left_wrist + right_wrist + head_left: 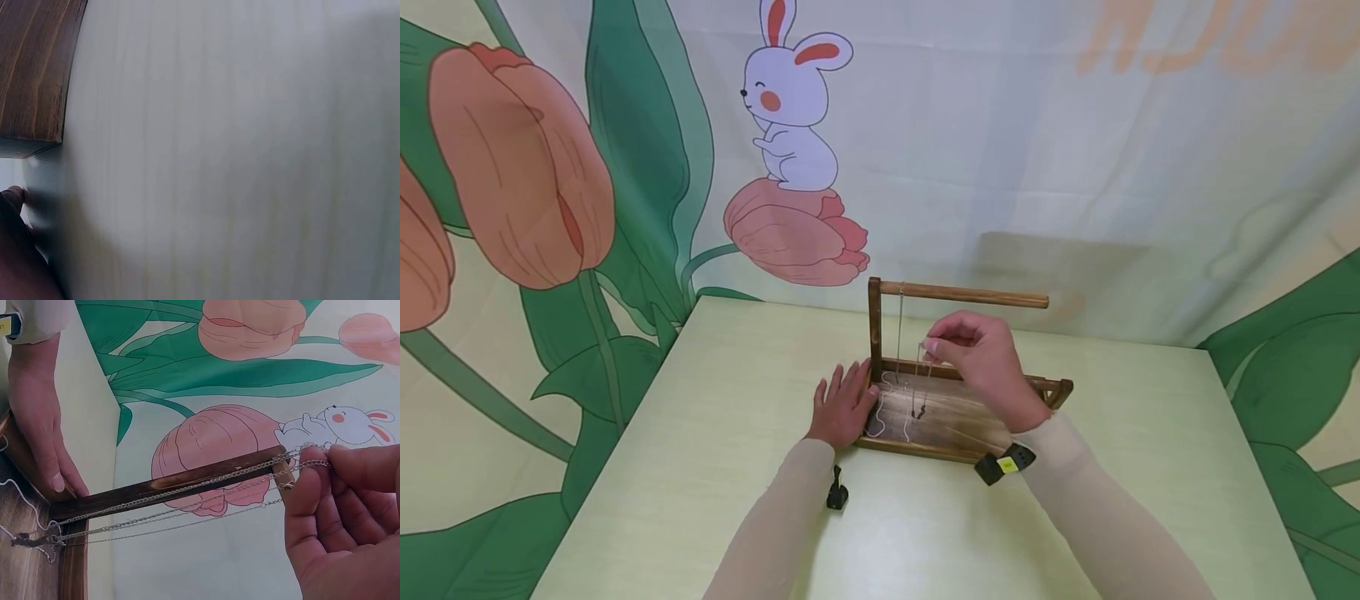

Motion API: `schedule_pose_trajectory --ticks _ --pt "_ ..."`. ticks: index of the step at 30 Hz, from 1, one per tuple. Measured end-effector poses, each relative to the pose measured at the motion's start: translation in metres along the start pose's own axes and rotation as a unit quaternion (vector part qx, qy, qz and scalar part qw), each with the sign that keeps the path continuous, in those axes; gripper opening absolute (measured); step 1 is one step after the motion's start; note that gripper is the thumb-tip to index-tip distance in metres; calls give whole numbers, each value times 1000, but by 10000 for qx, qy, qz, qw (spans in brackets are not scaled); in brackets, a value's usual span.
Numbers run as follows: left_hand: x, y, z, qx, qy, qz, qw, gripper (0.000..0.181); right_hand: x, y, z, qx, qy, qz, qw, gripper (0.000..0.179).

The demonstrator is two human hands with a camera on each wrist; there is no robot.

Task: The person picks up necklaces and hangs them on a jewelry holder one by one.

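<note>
A wooden jewelry stand (955,425) has a tray base, a left post (875,321) and a rod (970,295) across the top. My right hand (985,358) pinches a thin metal chain necklace (915,379) between thumb and fingertips, above the tray and below the rod. In the right wrist view the doubled chain (187,495) runs down to a dark pendant (28,540) near the tray floor. Another thin chain (900,333) hangs from the rod's left part. My left hand (841,408) rests with extended fingers against the stand's left side.
White cord or chain (882,408) lies loosely in the tray's left part. The stand sits on a pale table (700,467). Behind it hangs a printed cloth (925,150) with a rabbit and tulips. A dark wooden corner (37,81) shows in the left wrist view.
</note>
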State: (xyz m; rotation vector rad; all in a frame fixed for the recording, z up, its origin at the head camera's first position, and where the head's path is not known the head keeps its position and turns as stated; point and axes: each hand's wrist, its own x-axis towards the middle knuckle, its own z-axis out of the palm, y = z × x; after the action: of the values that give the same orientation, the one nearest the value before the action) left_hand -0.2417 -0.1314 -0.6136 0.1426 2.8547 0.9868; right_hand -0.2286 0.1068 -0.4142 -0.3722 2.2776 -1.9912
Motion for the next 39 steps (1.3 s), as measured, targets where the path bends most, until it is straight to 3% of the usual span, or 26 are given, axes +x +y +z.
schedule_pose_trajectory --ticks 30,39 --pt "0 0 1 -27 50 17 10000 62 14 0 -9 200 148 37 9997 19" --pt "0 -1 2 -75 81 17 9999 62 18 0 -14 149 213 -219 9994 17"
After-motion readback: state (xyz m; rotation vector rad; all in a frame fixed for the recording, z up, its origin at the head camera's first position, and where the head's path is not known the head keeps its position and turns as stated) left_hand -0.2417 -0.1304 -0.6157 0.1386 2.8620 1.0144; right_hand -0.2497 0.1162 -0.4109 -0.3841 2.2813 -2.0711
